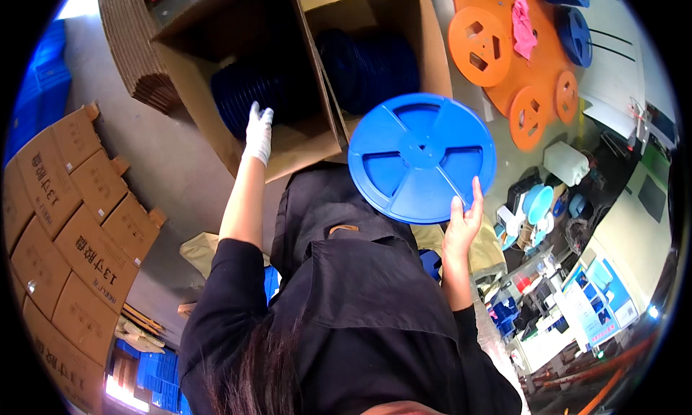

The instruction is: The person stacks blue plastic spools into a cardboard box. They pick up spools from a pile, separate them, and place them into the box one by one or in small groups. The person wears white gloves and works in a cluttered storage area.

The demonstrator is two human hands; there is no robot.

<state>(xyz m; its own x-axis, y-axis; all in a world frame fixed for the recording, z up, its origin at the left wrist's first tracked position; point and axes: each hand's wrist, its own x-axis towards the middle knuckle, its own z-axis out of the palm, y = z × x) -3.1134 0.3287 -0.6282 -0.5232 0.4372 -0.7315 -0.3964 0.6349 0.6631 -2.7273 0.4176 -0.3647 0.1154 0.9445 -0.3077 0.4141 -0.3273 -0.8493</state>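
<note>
My right hand (pixel 465 227), bare, grips a large blue plastic reel (pixel 417 188) by its lower right rim. The reel faces up, with a small center hole and wide cut-outs around it. My left hand (pixel 259 132) wears a white glove and reaches over the near side of the left cardboard box (pixel 299 152). Its fingers are apart, close to a row of blue reels (pixel 241 90) standing on edge inside; whether they touch is unclear. In the right cardboard box (pixel 425 47), more blue reels (pixel 367 65) stand on edge, partly in shadow.
Several orange reels (pixel 481 65) and a pink cloth (pixel 522 25) lie on an orange surface at the far right. Flattened cardboard (pixel 133 47) leans by the left box. Stacked closed cartons (pixel 94 249) stand at the left. A white jug (pixel 566 162) sits among clutter at right.
</note>
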